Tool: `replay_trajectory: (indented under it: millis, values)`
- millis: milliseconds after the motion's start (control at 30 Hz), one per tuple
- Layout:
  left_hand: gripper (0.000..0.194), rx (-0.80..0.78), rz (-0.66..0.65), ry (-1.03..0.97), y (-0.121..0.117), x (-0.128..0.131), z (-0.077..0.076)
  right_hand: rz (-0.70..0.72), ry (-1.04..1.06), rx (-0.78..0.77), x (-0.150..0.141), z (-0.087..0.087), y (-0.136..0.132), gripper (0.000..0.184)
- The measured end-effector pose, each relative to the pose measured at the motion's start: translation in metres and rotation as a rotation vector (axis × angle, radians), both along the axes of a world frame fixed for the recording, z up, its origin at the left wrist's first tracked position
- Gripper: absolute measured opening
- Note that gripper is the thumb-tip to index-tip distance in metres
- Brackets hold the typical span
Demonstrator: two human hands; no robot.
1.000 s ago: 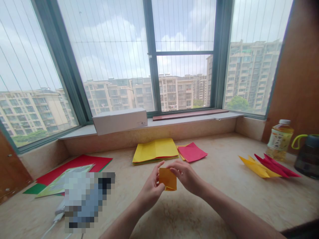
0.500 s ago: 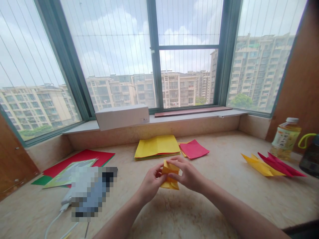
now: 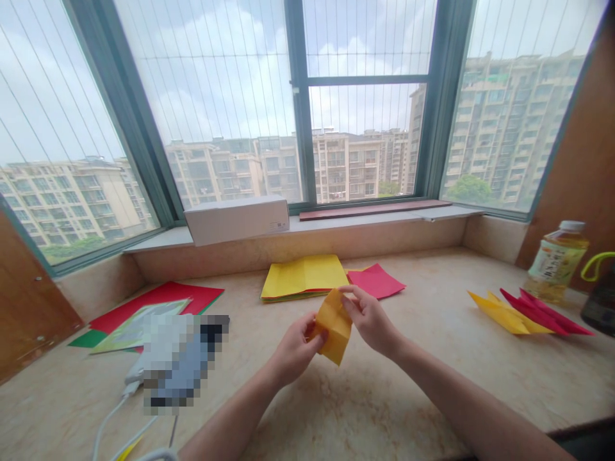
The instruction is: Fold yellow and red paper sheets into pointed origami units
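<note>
A folded piece of yellow paper (image 3: 336, 330) with visible creases is held up above the stone counter (image 3: 365, 397). My left hand (image 3: 300, 346) grips its left side, the thumb pressed on its face. My right hand (image 3: 369, 318) pinches its upper right edge between thumb and fingers. Just beyond my hands lie a stack of yellow sheets (image 3: 305, 275), with red and green edges below, and a pink-red square sheet (image 3: 377, 280) on more yellow paper.
On the right stand a folded yellow paper boat (image 3: 509, 317), a folded red one (image 3: 545, 312), a drink bottle (image 3: 560, 261) and a dark container (image 3: 600, 298). Left are red sheets (image 3: 158, 304), a pixelated area (image 3: 185, 362) and a white cable (image 3: 103, 410). A white box (image 3: 237, 221) rests on the sill.
The folded yellow paper has been turned so a broader, flatter face shows. My right hand has shifted up and right to its upper corner. The view has tilted slightly.
</note>
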State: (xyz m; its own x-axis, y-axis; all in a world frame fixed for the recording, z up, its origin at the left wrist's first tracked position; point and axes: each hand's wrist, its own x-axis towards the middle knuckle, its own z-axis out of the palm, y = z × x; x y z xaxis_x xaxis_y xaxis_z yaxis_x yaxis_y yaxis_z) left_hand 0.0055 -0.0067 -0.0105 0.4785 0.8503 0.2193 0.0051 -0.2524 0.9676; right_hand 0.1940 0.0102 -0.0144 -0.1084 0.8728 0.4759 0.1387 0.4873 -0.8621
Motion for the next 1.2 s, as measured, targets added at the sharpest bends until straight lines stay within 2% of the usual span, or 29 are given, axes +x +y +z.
replay_trajectory:
  millis: [67, 233, 367, 633, 867, 1067, 1200]
  values:
    - [0.034, 0.005, 0.042, -0.003, 0.000, 0.000, 0.003, 0.000, -0.004, 0.014, -0.001, -0.001, -0.001, 0.031]
    - [0.035, 0.004, 0.231, 0.011, 0.003, -0.004, 0.006, -0.106, -0.122, 0.141, 0.003, -0.001, -0.002, 0.039]
    - [0.038, 0.030, 0.351, -0.008, 0.007, -0.008, 0.004, -0.122, -0.128, 0.129, 0.005, 0.000, -0.001, 0.052]
    - [0.026, 0.398, 0.448, 0.247, 0.009, -0.013, 0.003, -0.177, -0.347, 0.230, 0.008, -0.001, -0.001, 0.066]
    - [0.028, 0.492, 0.502, 0.360, 0.012, -0.015, -0.001, -0.057, -0.379, 0.249, 0.014, -0.008, 0.009, 0.043]
    - [0.027, 0.498, 0.596, 0.351, 0.011, -0.014, 0.001, 0.017, -0.456, 0.293, 0.015, -0.004, 0.005, 0.049]
    - [0.036, 0.435, 0.665, 0.291, 0.008, -0.012, 0.004, 0.013, -0.468, 0.317, 0.016, -0.001, 0.001, 0.044]
